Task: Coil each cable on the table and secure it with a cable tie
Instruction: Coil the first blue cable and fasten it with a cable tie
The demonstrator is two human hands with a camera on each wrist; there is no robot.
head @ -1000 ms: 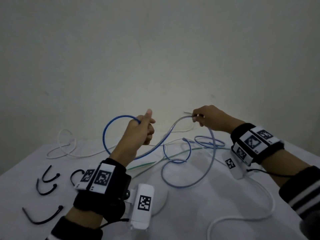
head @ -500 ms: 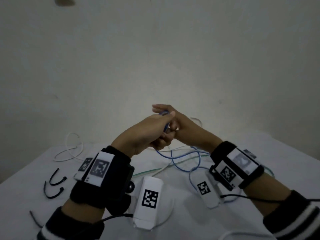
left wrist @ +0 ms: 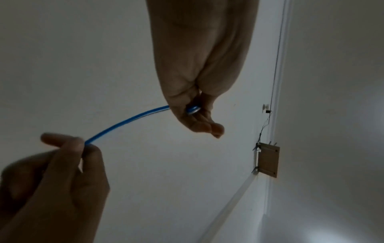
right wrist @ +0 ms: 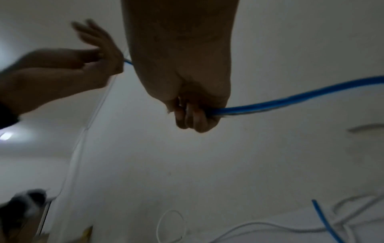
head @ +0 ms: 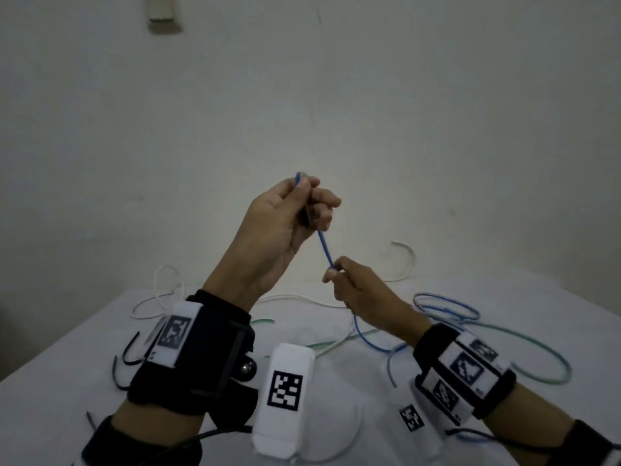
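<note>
The blue cable (head: 325,247) is the one in work now — a short stretch of it runs taut through the air between my two hands, and the rest drops from the right hand to loose loops on the bench (head: 50,391).

Going left to right: the black cable ties (head: 129,356) lie untouched at the bench's left edge, partly hidden behind my left wrist. A white cable (head: 161,294) loops behind them. My left hand (head: 285,216) is raised high, fingers curled round the blue cable near its end, whose tip pokes out above the thumb; the left wrist view shows the cable passing through that closed fist. Below and to the right, my right hand (head: 356,290) pinches the same cable between thumb and fingertips. A green cable (head: 537,351) and more blue loops lie on the bench to the far right.

What has changed: a second ago the hands were apart with a big open arc of blue cable between them; half a second ago they met, and now they have parted again, the left higher, the right lower, with only a straight span between. I judge that the right hand has handed a turn over and is sliding back down for the next length — so coiling of the first cable is barely begun. No tie is used yet, and the white and green cables wait.
</note>
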